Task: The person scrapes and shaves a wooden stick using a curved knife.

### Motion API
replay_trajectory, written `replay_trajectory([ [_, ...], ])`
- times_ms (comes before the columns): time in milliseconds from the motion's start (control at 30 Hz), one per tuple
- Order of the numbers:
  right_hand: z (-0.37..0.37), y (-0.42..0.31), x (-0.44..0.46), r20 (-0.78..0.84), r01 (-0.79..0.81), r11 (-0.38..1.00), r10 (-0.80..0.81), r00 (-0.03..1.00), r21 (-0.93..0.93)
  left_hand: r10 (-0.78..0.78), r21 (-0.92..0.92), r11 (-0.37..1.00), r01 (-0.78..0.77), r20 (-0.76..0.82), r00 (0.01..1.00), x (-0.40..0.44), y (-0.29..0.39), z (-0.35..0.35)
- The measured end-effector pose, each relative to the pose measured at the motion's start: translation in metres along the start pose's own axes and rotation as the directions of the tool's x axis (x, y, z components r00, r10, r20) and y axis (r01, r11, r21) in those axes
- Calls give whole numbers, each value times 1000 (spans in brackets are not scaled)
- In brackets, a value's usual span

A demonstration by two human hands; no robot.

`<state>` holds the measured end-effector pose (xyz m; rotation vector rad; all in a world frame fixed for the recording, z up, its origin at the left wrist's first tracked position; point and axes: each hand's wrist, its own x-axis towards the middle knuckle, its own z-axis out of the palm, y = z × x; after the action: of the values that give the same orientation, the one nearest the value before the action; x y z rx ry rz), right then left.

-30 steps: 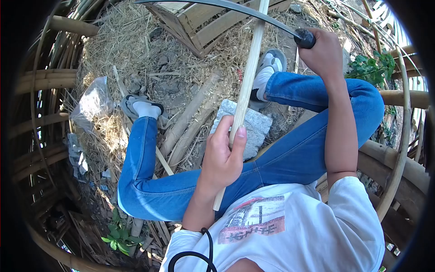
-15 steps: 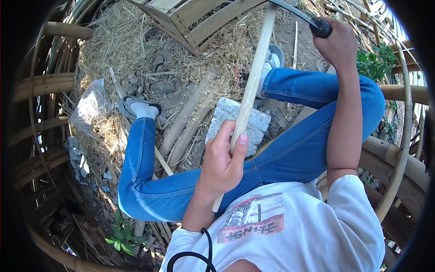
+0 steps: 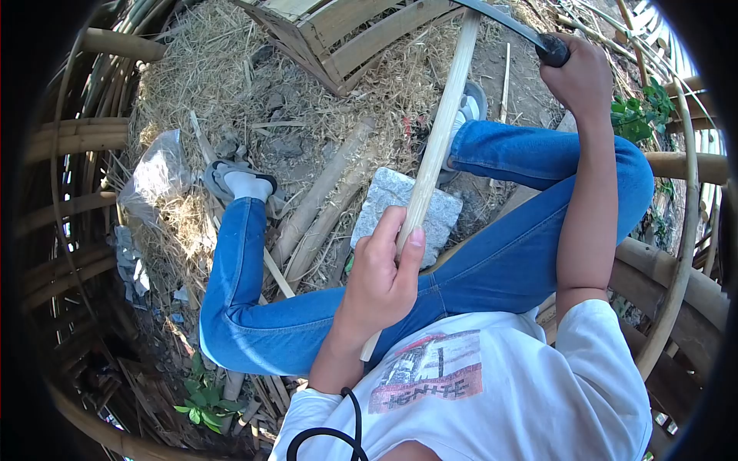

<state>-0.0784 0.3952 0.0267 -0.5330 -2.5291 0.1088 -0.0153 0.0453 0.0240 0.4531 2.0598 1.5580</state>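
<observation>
My left hand (image 3: 380, 280) is wrapped round a long pale strip of wood or bamboo (image 3: 438, 138), thumb on top. The strip slants from my lap up to the wooden crate. My right hand (image 3: 580, 77) grips the black handle (image 3: 552, 50) of a sickle, out to the right with the arm nearly straight. Its curved grey blade (image 3: 503, 19) reaches left across the strip's far end and seems to touch it. The blade's tip runs out of the frame at the top. Under the strip, between my legs, lies a rough grey stone block (image 3: 419, 203).
A slatted wooden crate (image 3: 338, 54) stands ahead, among straw and shavings (image 3: 200, 84). Bamboo poles (image 3: 327, 200) lie on the ground beside the stone. A clear plastic bag (image 3: 157, 173) sits at the left. Bamboo railings (image 3: 676, 269) curve round both sides.
The sickle, the strip's far end and the right hand appear slightly further right and lower. The surroundings shift a little too, so part of this is camera movement. Both grips stay the same.
</observation>
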Motion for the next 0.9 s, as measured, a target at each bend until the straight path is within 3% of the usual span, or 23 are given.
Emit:
replay_trajectory([
  [233, 3, 0, 3, -9, 22, 1000, -22, 1000, -20, -30, -70, 997, 31, 18, 999, 0, -3, -2],
  [667, 13, 8, 13, -63, -105, 991, 100, 993, -85, -88, -183, 977, 107, 108, 990, -5, -5, -8],
  [800, 18, 35, 23, -27, -313, 935, 313, 949, -165, -55, -293, 952, 92, 133, 990, -16, -1, -14],
  [900, 11, 48, 27, -36, -422, 900, 421, 906, -112, -88, -266, 960, 91, 23, 996, -3, -10, -16],
])
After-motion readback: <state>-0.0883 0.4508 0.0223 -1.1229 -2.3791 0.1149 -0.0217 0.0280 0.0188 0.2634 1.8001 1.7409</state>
